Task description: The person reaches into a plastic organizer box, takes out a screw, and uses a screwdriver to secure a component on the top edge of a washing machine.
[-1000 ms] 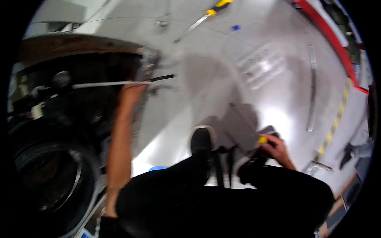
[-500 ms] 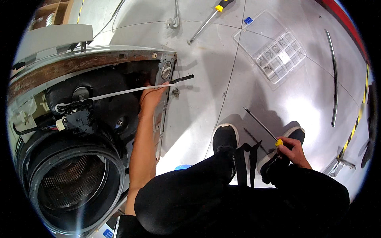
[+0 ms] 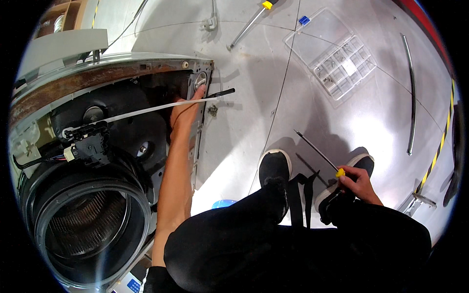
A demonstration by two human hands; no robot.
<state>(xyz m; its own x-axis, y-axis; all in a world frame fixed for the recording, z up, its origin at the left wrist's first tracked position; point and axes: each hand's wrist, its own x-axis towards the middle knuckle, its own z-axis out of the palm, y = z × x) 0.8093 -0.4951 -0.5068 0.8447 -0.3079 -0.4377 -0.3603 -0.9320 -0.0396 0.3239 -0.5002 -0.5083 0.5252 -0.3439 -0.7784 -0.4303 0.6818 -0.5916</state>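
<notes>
At the left is an opened washing machine with its drum [image 3: 85, 219] exposed. My left hand [image 3: 186, 108] reaches inside at the front panel's corner, thumb against a round grey fitting [image 3: 201, 80]; its other fingers are mostly hidden behind the panel. Across that hand runs a thin white rod [image 3: 146, 110] with a black end, reaching from a black wired latch part [image 3: 93, 146] out past the panel. On the right, above my shoe, my right hand [image 3: 360, 184] is closed around the yellow-collared handle of a screwdriver [image 3: 316, 151], its tip pointing up and left over the floor.
A clear compartment case [image 3: 345, 67] lies with its lid open on the tiles. Another yellow-and-black screwdriver [image 3: 249, 25] and a plug [image 3: 209, 23] lie farther off. At the right are a long dark strip [image 3: 410, 95], striped tape [image 3: 442, 141] and a metal bracket [image 3: 418, 206].
The thumb of my left hand has moved up onto the round fitting. My right hand keeps the screwdriver much as before. The whole view has shifted slightly.
</notes>
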